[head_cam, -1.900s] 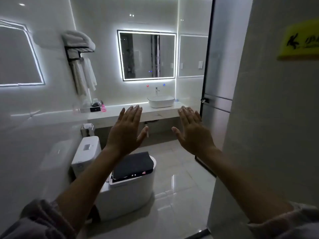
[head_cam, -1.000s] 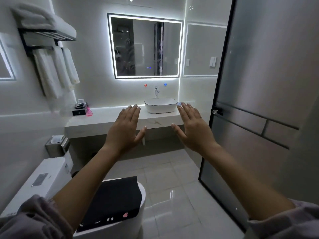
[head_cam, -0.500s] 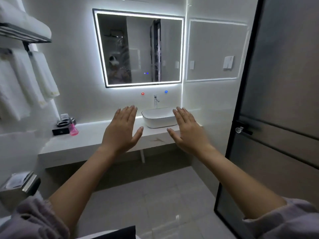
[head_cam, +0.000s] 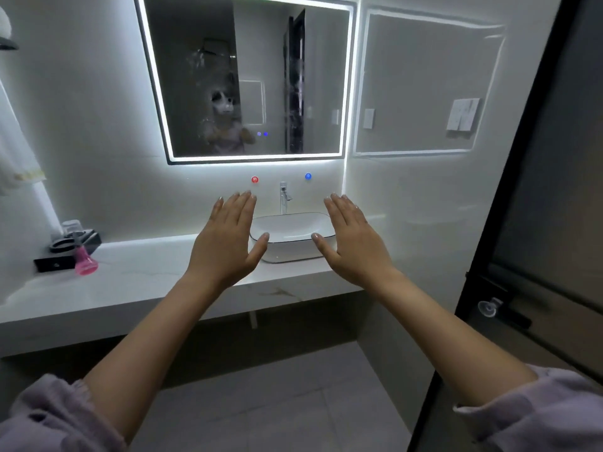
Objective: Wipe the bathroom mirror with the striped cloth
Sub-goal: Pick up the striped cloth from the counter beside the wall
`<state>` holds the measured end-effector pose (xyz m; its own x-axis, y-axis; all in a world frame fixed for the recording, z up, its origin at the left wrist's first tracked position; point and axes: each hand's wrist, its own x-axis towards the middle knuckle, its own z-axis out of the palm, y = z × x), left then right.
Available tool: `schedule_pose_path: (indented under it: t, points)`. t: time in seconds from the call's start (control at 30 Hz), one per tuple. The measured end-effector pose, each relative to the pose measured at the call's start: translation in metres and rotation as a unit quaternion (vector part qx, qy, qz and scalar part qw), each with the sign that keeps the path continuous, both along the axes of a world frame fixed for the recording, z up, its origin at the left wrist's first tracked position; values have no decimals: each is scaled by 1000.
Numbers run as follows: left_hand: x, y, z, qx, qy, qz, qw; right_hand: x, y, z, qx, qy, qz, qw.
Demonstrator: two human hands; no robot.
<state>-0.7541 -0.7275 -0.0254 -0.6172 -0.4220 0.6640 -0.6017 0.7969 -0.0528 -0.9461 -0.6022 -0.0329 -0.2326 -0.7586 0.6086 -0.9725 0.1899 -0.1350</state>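
- Glass, wall-mounted, head view: mirror, hung above the basin and tap, with a lit strip round its edge and cloudy smears on its left half. I judge it hard, slick, rigid and fixed in place. It is breakable, so it wants flat, even pressure kept off the lit border.
- Striped cloth: not in view, so I cannot say where it lies. I judge it light, limp and soft, best bunched into one palm with a flat pad turned to the glass.
- Left hand: raised over the tabletop, fingers straight, holding nothing.
- Right hand: raised before the basin's right end, fingers straight, holding nothing, apart from the left.
- Tabletop, far left: black tray with a pink bottle just beside it.
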Motion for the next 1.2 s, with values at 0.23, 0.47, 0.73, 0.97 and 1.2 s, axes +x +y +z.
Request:
schedule_pose_path:
  t: [0.23,0.47,0.73,0.97,1.2]
  points:
    - [-112,-53,0,18,9,37,999,-120,-61,7,6,14,26,1000]
    - [-194,-115,-4,28,15,59,998,-207,-133,-2,9,-1,45,999]
    - [-281,-240,-25,27,4,44,999,-291,-242,-35,22,-16,35,999]
    - [-354,-380,-20,20,0,15,1000,-362,-368,-32,17,-7,0,1000]
    - [-427,-479,-22,44,-8,-41,998,-429,-457,-43,22,-38,-66,997]
